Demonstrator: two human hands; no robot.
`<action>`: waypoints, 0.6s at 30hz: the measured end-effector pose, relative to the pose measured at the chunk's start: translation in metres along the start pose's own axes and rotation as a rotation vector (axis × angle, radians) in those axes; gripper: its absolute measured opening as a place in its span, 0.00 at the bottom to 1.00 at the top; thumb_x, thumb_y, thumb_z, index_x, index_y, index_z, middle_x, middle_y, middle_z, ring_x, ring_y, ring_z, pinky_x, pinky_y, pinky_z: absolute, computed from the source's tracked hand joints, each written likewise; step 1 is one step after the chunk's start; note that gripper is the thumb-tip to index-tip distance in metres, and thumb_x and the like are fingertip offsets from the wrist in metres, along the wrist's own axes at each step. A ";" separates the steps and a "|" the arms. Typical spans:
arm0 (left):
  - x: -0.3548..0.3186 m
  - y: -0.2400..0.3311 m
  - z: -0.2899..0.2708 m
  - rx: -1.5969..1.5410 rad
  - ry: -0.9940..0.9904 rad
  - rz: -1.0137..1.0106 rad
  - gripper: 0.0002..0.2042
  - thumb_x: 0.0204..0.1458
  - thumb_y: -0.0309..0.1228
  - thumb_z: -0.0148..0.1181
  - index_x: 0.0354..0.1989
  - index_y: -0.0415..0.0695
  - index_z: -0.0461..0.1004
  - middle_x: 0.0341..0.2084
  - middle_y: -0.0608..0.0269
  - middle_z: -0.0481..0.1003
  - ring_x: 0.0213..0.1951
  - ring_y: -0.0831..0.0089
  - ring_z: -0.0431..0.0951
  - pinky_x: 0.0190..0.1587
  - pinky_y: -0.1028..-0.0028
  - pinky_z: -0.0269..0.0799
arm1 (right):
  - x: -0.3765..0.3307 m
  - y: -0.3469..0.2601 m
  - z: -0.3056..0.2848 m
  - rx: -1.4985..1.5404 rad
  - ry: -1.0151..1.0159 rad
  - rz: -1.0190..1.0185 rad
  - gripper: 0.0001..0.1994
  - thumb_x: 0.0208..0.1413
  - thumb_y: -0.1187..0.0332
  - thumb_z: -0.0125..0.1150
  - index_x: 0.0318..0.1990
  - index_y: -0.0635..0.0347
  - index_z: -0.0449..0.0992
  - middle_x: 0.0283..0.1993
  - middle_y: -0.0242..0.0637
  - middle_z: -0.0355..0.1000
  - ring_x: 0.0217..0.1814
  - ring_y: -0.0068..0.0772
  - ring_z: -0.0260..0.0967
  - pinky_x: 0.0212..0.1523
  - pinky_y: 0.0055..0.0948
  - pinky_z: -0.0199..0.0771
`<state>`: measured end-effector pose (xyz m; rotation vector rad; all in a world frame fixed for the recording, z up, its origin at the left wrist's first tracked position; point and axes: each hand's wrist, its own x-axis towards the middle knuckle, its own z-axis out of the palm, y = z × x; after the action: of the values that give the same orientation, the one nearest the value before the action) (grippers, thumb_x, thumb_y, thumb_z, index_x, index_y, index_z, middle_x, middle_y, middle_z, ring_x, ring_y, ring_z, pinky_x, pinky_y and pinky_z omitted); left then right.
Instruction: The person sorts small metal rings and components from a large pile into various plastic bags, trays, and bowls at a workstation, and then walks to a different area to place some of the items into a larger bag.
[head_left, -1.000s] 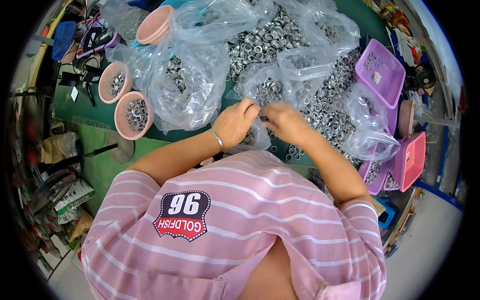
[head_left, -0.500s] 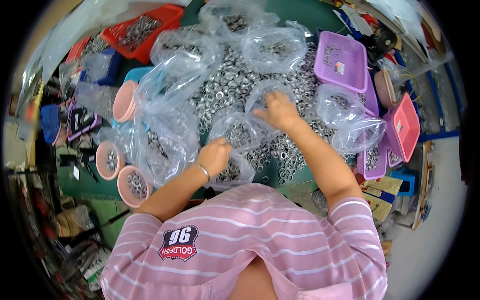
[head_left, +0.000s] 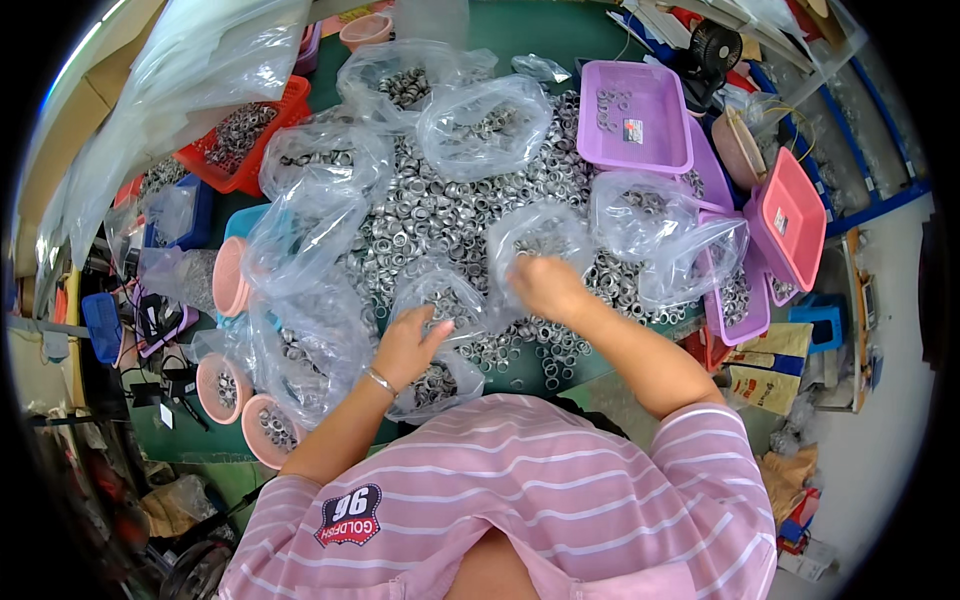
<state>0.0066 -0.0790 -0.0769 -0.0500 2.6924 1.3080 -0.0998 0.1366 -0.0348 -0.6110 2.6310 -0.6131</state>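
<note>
My left hand (head_left: 405, 347) lies over the near edge of a clear plastic bag (head_left: 440, 292) holding small metal rings, its thumb spread from its fingers and nothing visible in it. Just below it sits another open bag of rings (head_left: 436, 386). My right hand (head_left: 548, 288) is at the near side of a clear bag (head_left: 520, 225) with rings in it. The fingers there are curled and closed; what they hold, if anything, is hidden. Around and behind both hands spreads a heap of loose silver metal rings (head_left: 440, 215).
More ring-filled bags (head_left: 482, 125) stand behind the heap. On the right are a purple tray (head_left: 640, 105) and a pink tray (head_left: 795, 215); on the left, pink bowls (head_left: 268, 430), a red basket (head_left: 225, 140) and large plastic bags (head_left: 310, 350). A small black fan (head_left: 715, 45) stands back right.
The whole view has shifted. My right hand has come out of the bag's mouth to its near side, its fingers now curled. My left hand has loosened from a closed grip, thumb apart.
</note>
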 end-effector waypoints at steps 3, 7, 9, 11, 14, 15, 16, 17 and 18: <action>0.024 -0.009 0.019 0.008 -0.043 -0.094 0.28 0.49 0.45 0.51 0.50 0.33 0.60 0.40 0.43 0.70 0.45 0.60 0.71 0.42 0.69 0.67 | -0.001 0.013 0.011 0.019 -0.287 -0.197 0.16 0.51 0.58 0.48 0.36 0.64 0.71 0.28 0.49 0.71 0.34 0.47 0.69 0.36 0.40 0.69; 0.053 -0.013 0.039 -0.136 -0.084 -0.272 0.35 0.47 0.55 0.47 0.47 0.28 0.59 0.36 0.44 0.70 0.38 0.57 0.73 0.40 0.68 0.67 | 0.020 0.027 -0.037 0.442 -0.110 -0.273 0.15 0.50 0.58 0.51 0.35 0.63 0.72 0.29 0.44 0.71 0.32 0.39 0.70 0.35 0.33 0.68; 0.068 -0.006 0.042 -0.436 -0.007 -0.555 0.32 0.48 0.54 0.47 0.47 0.33 0.60 0.34 0.50 0.71 0.36 0.64 0.72 0.38 0.71 0.66 | 0.052 0.041 -0.064 0.508 0.279 -0.251 0.10 0.46 0.65 0.55 0.32 0.63 0.72 0.30 0.43 0.71 0.32 0.36 0.69 0.34 0.31 0.67; 0.079 0.000 0.047 -0.651 0.144 -0.777 0.29 0.48 0.55 0.46 0.42 0.37 0.62 0.28 0.58 0.71 0.29 0.71 0.71 0.30 0.74 0.65 | 0.101 0.066 -0.084 0.363 0.534 -0.155 0.14 0.41 0.68 0.60 0.35 0.67 0.70 0.37 0.50 0.68 0.40 0.42 0.67 0.39 0.31 0.66; 0.094 -0.009 0.050 -0.633 0.154 -0.822 0.27 0.47 0.52 0.51 0.42 0.37 0.62 0.25 0.60 0.70 0.25 0.73 0.70 0.26 0.75 0.65 | 0.186 0.111 -0.070 0.301 0.812 0.027 0.18 0.41 0.68 0.61 0.39 0.68 0.67 0.34 0.45 0.69 0.36 0.32 0.68 0.33 0.28 0.70; 0.097 -0.010 0.045 -0.471 0.267 -0.678 0.26 0.46 0.50 0.53 0.41 0.36 0.62 0.24 0.61 0.70 0.24 0.74 0.69 0.26 0.77 0.65 | 0.200 0.117 -0.064 0.487 0.734 0.037 0.18 0.41 0.68 0.61 0.40 0.68 0.66 0.33 0.45 0.69 0.34 0.32 0.68 0.29 0.28 0.70; 0.100 -0.009 0.038 -0.306 0.373 -0.530 0.26 0.45 0.48 0.56 0.40 0.35 0.62 0.22 0.62 0.69 0.23 0.76 0.68 0.26 0.78 0.65 | 0.215 0.120 -0.057 0.669 0.651 0.048 0.18 0.41 0.69 0.60 0.40 0.69 0.66 0.32 0.45 0.69 0.31 0.32 0.69 0.26 0.28 0.70; 0.103 -0.006 0.031 -0.138 0.472 -0.388 0.25 0.44 0.45 0.58 0.39 0.34 0.62 0.21 0.63 0.68 0.21 0.78 0.67 0.26 0.80 0.65 | 0.227 0.120 -0.049 0.854 0.556 0.061 0.19 0.42 0.69 0.59 0.41 0.69 0.65 0.31 0.45 0.69 0.28 0.32 0.69 0.23 0.28 0.70; 0.111 0.003 0.023 -0.206 0.549 -0.333 0.25 0.43 0.42 0.60 0.41 0.34 0.61 0.21 0.64 0.68 0.22 0.78 0.67 0.25 0.80 0.65 | 0.231 0.118 -0.043 0.770 0.318 0.073 0.18 0.43 0.70 0.57 0.42 0.69 0.64 0.28 0.43 0.69 0.24 0.32 0.68 0.19 0.28 0.69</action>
<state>-0.1003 -0.0556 -0.1046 -0.9660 2.7567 1.6322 -0.3503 0.1343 -0.1146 -0.1828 2.3697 -1.6852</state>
